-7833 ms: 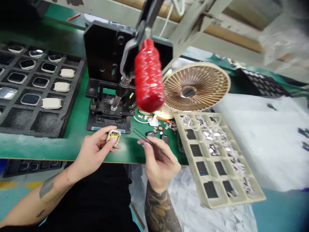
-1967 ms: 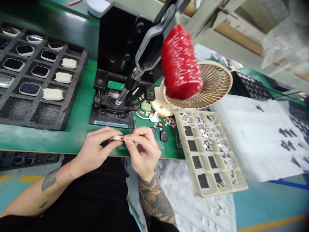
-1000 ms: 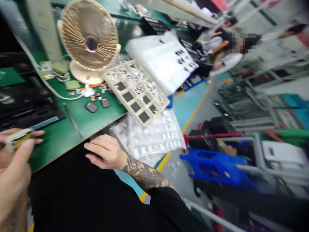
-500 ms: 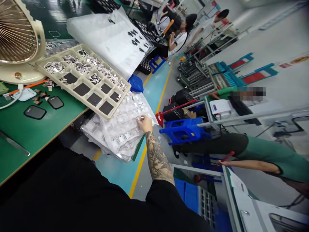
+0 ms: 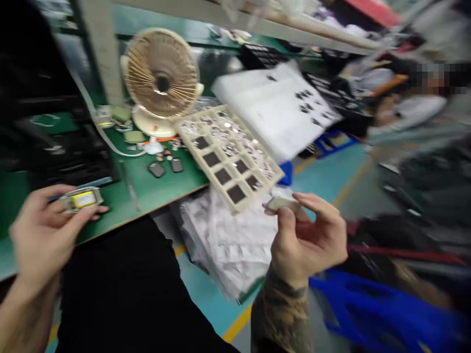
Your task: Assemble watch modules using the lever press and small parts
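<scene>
My left hand [image 5: 47,230] grips a small open device casing [image 5: 85,199] with a yellow-edged, silvery block inside it, held above the green bench at the left. Between the thumb and fingers of my right hand [image 5: 307,235] is a small pale plastic shell [image 5: 282,204], blurred by motion. Below and behind that hand lies a stack of clear plastic trays [image 5: 235,240] beside the bench. A cream compartment tray [image 5: 235,207] with small parts and dark foam pads reaches over the bench edge toward my right hand.
A cream desk fan [image 5: 161,81] stands at the back of the green bench [image 5: 165,189]. Two dark oval covers [image 5: 157,169] and a thin metal tool [image 5: 128,186] lie before it. White sheeting [image 5: 257,103] holds black parts. A blue stool [image 5: 375,309] stands at right; a person [image 5: 408,108] sits beyond.
My right hand has come up from the plastic trays with a pale shell in it. The view has swung left, and my left hand with the open casing now shows.
</scene>
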Available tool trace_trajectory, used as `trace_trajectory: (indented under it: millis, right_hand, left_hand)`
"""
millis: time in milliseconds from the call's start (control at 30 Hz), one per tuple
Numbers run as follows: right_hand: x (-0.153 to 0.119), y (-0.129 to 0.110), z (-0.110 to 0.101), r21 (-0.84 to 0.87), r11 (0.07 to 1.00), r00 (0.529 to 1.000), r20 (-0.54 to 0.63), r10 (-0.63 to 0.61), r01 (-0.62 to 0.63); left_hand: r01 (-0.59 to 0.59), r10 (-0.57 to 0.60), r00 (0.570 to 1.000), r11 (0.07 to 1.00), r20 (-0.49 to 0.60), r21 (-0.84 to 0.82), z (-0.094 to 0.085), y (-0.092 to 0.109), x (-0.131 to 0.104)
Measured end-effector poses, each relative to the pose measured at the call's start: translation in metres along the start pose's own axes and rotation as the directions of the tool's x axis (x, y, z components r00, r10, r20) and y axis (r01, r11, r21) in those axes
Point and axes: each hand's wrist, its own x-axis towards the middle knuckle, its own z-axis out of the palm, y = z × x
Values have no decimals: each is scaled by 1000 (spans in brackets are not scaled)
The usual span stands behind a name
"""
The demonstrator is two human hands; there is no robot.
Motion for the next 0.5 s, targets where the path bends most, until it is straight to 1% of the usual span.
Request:
trace_trajectory:
  millis: [33, 67, 100, 133, 167, 200, 233, 267, 300, 367, 433, 500]
  right_hand:
    - [-6, -18, 28, 83, 996, 999, 31, -32, 30]
    - [-13, -35, 56, 159, 987, 994, 98, -40, 24]
    - [-21, -49, 82, 232, 973, 980, 195, -33, -13]
    - [-29, -61, 108, 304, 950, 950, 311, -27, -72]
    - [-38, -71, 131, 370, 919, 903, 428, -38, -136]
    - [-46, -79, 152, 425, 886, 851, 520, -71, -186]
    - [-53, -86, 170, 468, 858, 805, 581, -119, -211]
    - [-59, -91, 186, 500, 840, 769, 616, -172, -212]
    - [-64, -96, 200, 525, 829, 744, 630, -224, -195]
    - [-69, -105, 221, 561, 813, 704, 641, -307, -156]
    - [-71, -112, 233, 580, 801, 667, 656, -353, -146]
    - [-72, -116, 240, 582, 802, 635, 672, -381, -135]
  left_hand:
    - [18, -19, 1000, 998, -19, -63, -1, 0, -2]
    - [29, -31, 999, 992, -15, -120, -1, -1, -3]
    - [43, -44, 999, 986, -1, -164, 1, -2, -2]
    - [51, -48, 999, 979, 16, -198, 2, -3, 0]
    - [57, -52, 998, 973, 28, -226, 3, -5, 2]
    - [59, -49, 998, 965, 45, -255, 4, -6, 3]
    - [51, -34, 997, 957, 65, -285, 3, -7, 3]
    - [39, -12, 996, 951, 88, -308, 2, -8, 3]
    - [21, 15, 994, 946, 109, -322, 0, -9, 2]
    - [-16, 67, 987, 944, 145, -329, -3, -10, 0]
    - [-30, 89, 983, 942, 163, -335, -5, -10, -2]
    - [-25, 84, 985, 934, 150, -356, -5, -11, -2]
